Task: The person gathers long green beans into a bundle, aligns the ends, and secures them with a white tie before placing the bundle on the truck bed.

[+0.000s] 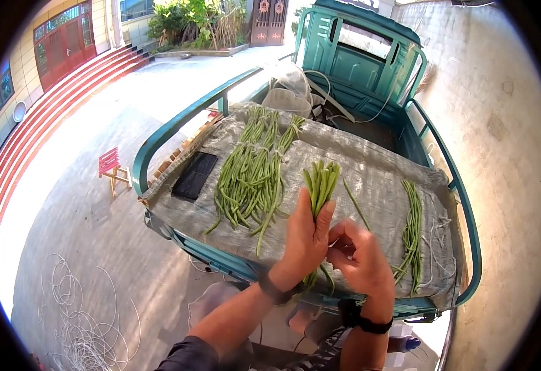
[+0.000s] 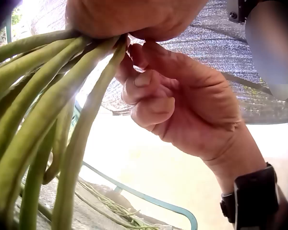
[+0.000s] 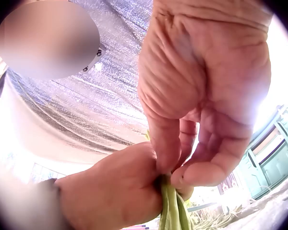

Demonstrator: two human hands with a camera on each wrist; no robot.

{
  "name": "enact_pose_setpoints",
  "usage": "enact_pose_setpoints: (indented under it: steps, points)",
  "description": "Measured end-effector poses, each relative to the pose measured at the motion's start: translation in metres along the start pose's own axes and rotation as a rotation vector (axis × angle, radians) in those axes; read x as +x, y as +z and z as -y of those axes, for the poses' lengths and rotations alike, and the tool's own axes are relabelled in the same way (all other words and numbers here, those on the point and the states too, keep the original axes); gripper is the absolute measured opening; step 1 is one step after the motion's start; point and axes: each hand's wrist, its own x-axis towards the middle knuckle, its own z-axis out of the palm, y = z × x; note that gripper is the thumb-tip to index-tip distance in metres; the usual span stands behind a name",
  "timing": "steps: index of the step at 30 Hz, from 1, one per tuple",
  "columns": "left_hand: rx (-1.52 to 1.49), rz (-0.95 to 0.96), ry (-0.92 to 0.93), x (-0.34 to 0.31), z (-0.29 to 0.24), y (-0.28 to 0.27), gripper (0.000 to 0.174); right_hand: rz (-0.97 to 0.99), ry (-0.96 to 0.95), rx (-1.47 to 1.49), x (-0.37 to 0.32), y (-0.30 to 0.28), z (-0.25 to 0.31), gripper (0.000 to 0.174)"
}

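My left hand grips a bunch of long green beans around its middle, the ends fanning out above the fist and more hanging below. In the left wrist view the beans spread out from under that hand. My right hand is close beside it, fingers curled. In the right wrist view its thumb and forefinger pinch at the neck of the bunch, against the left hand; I cannot tell whether a tie is between them. Tied bean bundles lie at the left of the grey sheet.
The sheet covers the bed of a green cargo tricycle with side rails. Another bean bundle lies right, beside white strings. A single bean, black phone-like slab, red stool and tangled cord also show.
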Motion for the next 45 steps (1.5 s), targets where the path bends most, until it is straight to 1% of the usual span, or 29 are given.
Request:
enact_pose_setpoints:
  steps: [3, 6, 9, 10, 12, 13, 14, 15, 17, 20, 21, 26, 30, 33, 35, 38, 41, 45]
  points:
    - [-0.02, 0.051, -0.05, -0.001, 0.002, -0.002, 0.03, -0.1, 0.054, 0.053, -0.001, -0.005, -0.007, 0.016]
    - [-0.024, 0.055, 0.006, -0.002, 0.006, 0.0, 0.028, -0.179, 0.103, 0.146, -0.002, -0.011, 0.0, 0.011]
    - [-0.066, 0.078, -0.032, -0.003, 0.006, 0.0, 0.027, -0.362, 0.135, 0.112, 0.0, -0.022, -0.007, 0.007]
    - [-0.083, 0.08, -0.028, -0.003, 0.007, 0.001, 0.027, -0.447, 0.121, -0.005, 0.003, -0.026, -0.015, 0.008]
    - [-0.118, 0.085, -0.022, -0.003, 0.009, 0.002, 0.027, -0.548, 0.069, -0.225, 0.006, -0.037, -0.052, 0.009]
    - [-0.143, 0.1, -0.055, -0.003, 0.007, 0.002, 0.027, -0.598, 0.043, -0.336, 0.008, -0.042, -0.071, 0.01]
    - [-0.168, 0.115, -0.089, -0.002, 0.004, 0.001, 0.028, -0.592, 0.165, -0.386, 0.008, -0.045, -0.085, 0.015]
    - [-0.192, 0.13, -0.122, -0.002, 0.002, 0.001, 0.028, -0.573, 0.186, -0.455, 0.007, -0.048, -0.105, 0.017]
    - [-0.228, 0.15, -0.118, -0.002, 0.004, 0.001, 0.029, -0.531, 0.228, -0.594, 0.005, -0.051, -0.141, 0.02]
    - [-0.225, 0.201, -0.117, -0.003, 0.005, 0.0, 0.035, -0.518, 0.257, -0.671, 0.005, -0.05, -0.163, 0.025]
    - [-0.214, 0.222, -0.116, -0.002, 0.005, 0.0, 0.04, -0.515, 0.272, -0.67, 0.006, -0.051, -0.164, 0.026]
    - [-0.218, 0.246, -0.127, -0.003, 0.005, -0.001, 0.041, -0.469, 0.35, -0.668, 0.008, -0.055, -0.172, 0.028]
    - [-0.24, 0.258, -0.142, -0.002, 0.004, -0.002, 0.041, -0.487, 0.408, -0.715, 0.008, -0.056, -0.18, 0.029]
    - [-0.313, 0.269, -0.192, -0.001, 0.003, -0.003, 0.041, -0.506, 0.443, -0.777, 0.008, -0.057, -0.176, 0.029]
    - [-0.343, 0.277, -0.197, -0.001, 0.002, -0.003, 0.036, -0.512, 0.46, -0.794, 0.008, -0.056, -0.17, 0.029]
    - [-0.368, 0.287, -0.212, 0.0, 0.001, -0.003, 0.029, -0.472, 0.472, -0.793, 0.009, -0.057, -0.17, 0.025]
    - [-0.391, 0.29, -0.234, 0.002, 0.001, -0.005, 0.026, -0.486, 0.398, -0.672, 0.011, -0.054, -0.164, 0.022]
    - [-0.43, 0.251, -0.294, 0.005, -0.002, -0.007, 0.028, -0.531, 0.289, -0.28, 0.013, -0.049, -0.108, 0.017]
